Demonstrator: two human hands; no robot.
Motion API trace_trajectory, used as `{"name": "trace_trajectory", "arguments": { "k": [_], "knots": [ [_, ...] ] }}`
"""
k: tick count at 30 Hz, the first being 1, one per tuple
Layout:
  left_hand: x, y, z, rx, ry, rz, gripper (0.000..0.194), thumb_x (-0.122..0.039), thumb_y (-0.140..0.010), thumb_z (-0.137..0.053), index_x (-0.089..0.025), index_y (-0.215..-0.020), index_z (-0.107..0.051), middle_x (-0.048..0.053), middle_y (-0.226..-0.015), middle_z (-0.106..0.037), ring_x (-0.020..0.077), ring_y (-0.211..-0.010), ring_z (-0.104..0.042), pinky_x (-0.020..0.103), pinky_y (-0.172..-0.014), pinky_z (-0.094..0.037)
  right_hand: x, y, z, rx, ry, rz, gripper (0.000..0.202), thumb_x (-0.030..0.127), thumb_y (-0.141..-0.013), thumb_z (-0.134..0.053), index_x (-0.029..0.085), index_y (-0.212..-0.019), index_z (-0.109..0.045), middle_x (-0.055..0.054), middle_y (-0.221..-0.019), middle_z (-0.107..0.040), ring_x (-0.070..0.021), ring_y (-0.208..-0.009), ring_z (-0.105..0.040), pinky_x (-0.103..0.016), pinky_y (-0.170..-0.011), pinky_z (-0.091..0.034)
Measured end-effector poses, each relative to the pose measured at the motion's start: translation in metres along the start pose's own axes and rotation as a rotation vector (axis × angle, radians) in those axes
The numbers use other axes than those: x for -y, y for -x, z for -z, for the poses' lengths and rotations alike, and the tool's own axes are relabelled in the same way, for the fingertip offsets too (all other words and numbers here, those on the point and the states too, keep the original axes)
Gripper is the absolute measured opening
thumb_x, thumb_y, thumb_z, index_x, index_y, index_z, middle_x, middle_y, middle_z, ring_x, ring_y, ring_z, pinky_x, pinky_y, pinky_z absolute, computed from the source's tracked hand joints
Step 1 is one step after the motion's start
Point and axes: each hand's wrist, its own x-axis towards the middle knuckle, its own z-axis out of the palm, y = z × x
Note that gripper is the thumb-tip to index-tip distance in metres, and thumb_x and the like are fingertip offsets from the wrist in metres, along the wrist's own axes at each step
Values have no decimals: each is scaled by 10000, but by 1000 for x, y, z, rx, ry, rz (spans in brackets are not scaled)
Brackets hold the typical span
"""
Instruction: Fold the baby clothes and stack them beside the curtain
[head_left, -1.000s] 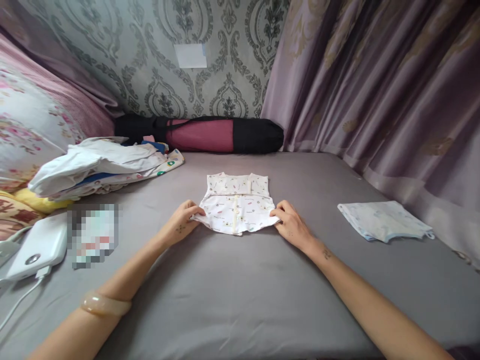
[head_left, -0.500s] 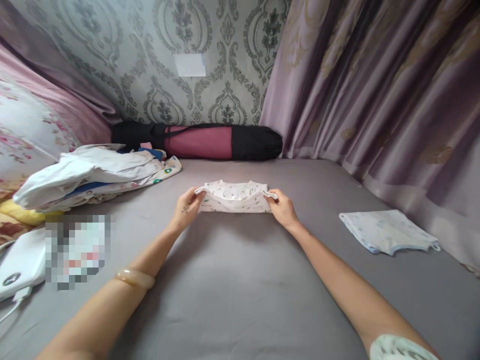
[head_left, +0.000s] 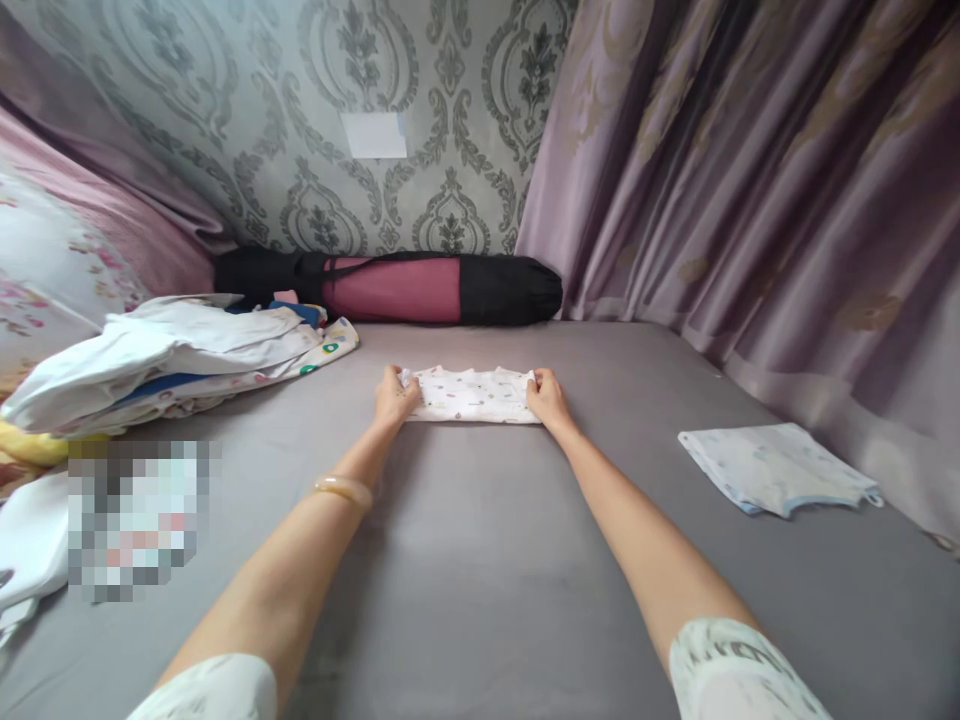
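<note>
A small white garment (head_left: pixel 471 396) with a fine printed pattern lies folded into a wide strip on the grey sheet (head_left: pixel 480 560). It looks like a child's shirt, though its full shape is hidden by the folds. My left hand (head_left: pixel 395 396) pinches its left end, fingers closed on the cloth. At the other end, my right hand (head_left: pixel 548 398) grips the right upper corner between thumb and fingers. The garment's upper edge lies between the two hands, and its lower edge rests toward me.
Left of my hands is a pile of clothes (head_left: pixel 187 345), with a white device (head_left: pixel 34 535) and a blurred-out item (head_left: pixel 142 525) nearer me. A folded pale garment (head_left: pixel 780 468) lies to the right. Along the wall rests a black and maroon bag (head_left: pixel 394 289); curtains (head_left: pixel 675 180) hang at right.
Both hands have moved the held cloth edge away from me and laid it over toward the far side. The garment now looks flatter, and my left hand is a little further right.
</note>
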Motion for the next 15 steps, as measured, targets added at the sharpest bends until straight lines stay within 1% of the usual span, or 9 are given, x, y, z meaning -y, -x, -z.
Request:
{"name": "trace_trajectory", "arguments": {
  "k": [3,6,8,11,15],
  "knots": [
    [2,5,0,-6,-28,-57,452,-245,-857,-487,-166,-1302,-510,123,-1054,-677,257,-1011,-627,343,-889,-461,0,2,2,25,4,28,387,154,-890,-441,153,-1273,-493,-112,-1082,-686,-219,-991,-634,-292,-859,-439],
    [2,8,-1,1,-56,-175,450,-176,-878,-427,-178,-1312,-546,118,-1105,-652,242,-1050,-607,332,-923,-448,1,4,5,28,22,58,402,120,-882,-414,172,-1274,-487,-104,-1102,-671,-212,-997,-619,-290,-854,-433],
    [2,8,0,13,-69,-221,456,-147,-874,-418,-186,-1300,-577,112,-1062,-639,229,-1007,-610,323,-914,-454,2,6,6,20,46,68,398,119,-890,-402,195,-1271,-491,-96,-1121,-655,-207,-997,-608,-288,-840,-431],
    [2,8,0,13,-78,-244,440,-133,-866,-426,-204,-1250,-628,95,-987,-607,206,-913,-610,308,-884,-466,4,10,7,11,102,71,380,122,-911,-379,227,-1247,-523,-86,-1135,-630,-199,-997,-596,-284,-828,-428],
    [3,7,-2,-6,-90,-247,379,-163,-896,-397,-209,-1140,-683,92,-994,-580,194,-883,-597,301,-851,-472,6,13,5,8,189,84,373,114,-929,-346,231,-1172,-603,-89,-1159,-594,-193,-1008,-587,-275,-830,-424]
  ]
}}
